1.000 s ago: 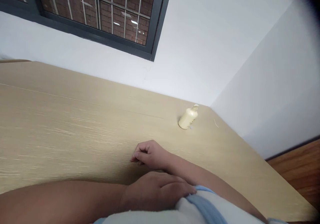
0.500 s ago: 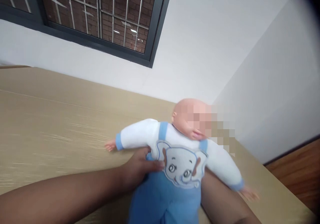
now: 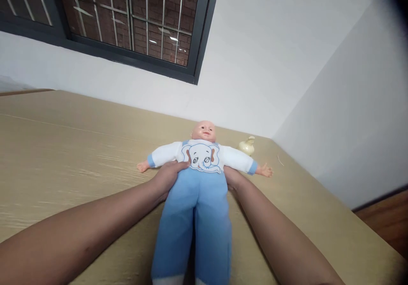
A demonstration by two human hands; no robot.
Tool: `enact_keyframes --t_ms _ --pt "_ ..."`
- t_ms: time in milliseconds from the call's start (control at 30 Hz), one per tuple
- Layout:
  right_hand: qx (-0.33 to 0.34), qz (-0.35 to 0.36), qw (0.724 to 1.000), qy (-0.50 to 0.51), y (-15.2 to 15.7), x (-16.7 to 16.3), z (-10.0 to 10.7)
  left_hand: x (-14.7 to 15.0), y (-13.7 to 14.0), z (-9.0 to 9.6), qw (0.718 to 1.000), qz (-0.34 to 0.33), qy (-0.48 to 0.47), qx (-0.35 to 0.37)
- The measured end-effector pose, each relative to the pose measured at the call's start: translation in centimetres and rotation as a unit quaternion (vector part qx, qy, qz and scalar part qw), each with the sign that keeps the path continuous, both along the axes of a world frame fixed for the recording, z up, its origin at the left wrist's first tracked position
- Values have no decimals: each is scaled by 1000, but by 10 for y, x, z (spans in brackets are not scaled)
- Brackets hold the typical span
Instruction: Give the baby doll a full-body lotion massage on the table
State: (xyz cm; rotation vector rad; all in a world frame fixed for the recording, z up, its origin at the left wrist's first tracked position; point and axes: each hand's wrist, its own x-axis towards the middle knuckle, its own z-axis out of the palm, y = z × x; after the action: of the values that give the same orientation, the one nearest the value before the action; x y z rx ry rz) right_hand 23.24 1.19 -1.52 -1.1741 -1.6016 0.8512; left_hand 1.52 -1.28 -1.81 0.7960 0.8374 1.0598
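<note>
A baby doll (image 3: 197, 191) in a white long-sleeved top and blue trousers lies face up above or on the wooden surface, its head away from me and its arms spread. An elephant patch covers its chest. My left hand (image 3: 170, 172) grips the doll's left-hand side at the waist, thumb over the front edge of the patch. On the other side, my right hand (image 3: 231, 178) holds the doll's flank; most of its fingers are hidden behind the body. Whether the doll's back touches the surface I cannot tell.
Behind the doll's arm on the right stands a small cream, glossy, rounded object (image 3: 246, 147) with a narrow top. A thin pale strand (image 3: 280, 160) lies on the wooden surface (image 3: 79, 140). White walls (image 3: 255, 64) meet at the far corner, beside a barred window (image 3: 127, 21).
Both hands have moved the doll away from my head and to the left, and it now lies straighter. Its legs and the cream object have come into view.
</note>
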Motion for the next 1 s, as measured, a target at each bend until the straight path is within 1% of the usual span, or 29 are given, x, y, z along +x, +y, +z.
enact_keyframes --t_ms 33,67,100,167,200,267,367,400,433,500,600,700,767,800,833,900,967,1000 --pt "-29 34 999 17 0 -2 -5 -2 4 -1 1000 -1 -2 -11" --pt "-72 82 993 46 0 -3 -9 -3 8 -2 1000 1 -3 -18" --pt "-122 136 980 84 0 -2 -11 -5 11 -3 1000 5 -3 -21" --pt "-215 225 936 164 1 4 -13 -6 16 -4 1000 13 -2 -15" --pt "-250 252 914 197 3 9 -13 -7 18 -5 1000 19 2 -8" --pt "-287 271 886 242 6 18 -15 -8 20 -4 999 36 27 10" --pt "-320 271 858 298 11 25 -17 -10 20 -3 992 62 94 48" --pt "-326 268 855 303 11 24 -17 -11 20 -3 989 64 118 62" --pt "-327 260 858 299 10 22 -17 -13 20 -3 984 65 145 75" --pt "-309 231 884 264 5 14 -14 -15 21 -4 970 68 210 98" --pt "-269 167 934 167 -3 2 -9 -19 24 -5 936 82 318 125" --pt "-239 94 966 18 -6 -1 -6 -22 27 -3 891 83 420 150" --pt "-180 26 979 -96 -5 1 -6 -23 27 0 861 78 475 166" --pt "-136 -11 979 -154 -5 2 -6 -24 27 2 849 77 493 174" --pt "-90 -44 973 -209 -5 3 -6 -24 27 3 841 77 504 180" --pt "-2 -107 950 -295 -6 1 -5 -24 27 4 835 79 512 185" --pt "63 -155 928 -332 -10 -3 -2 -23 27 3 837 81 509 184" --pt "90 -170 924 -330 -13 -6 0 -23 28 2 839 82 506 182"
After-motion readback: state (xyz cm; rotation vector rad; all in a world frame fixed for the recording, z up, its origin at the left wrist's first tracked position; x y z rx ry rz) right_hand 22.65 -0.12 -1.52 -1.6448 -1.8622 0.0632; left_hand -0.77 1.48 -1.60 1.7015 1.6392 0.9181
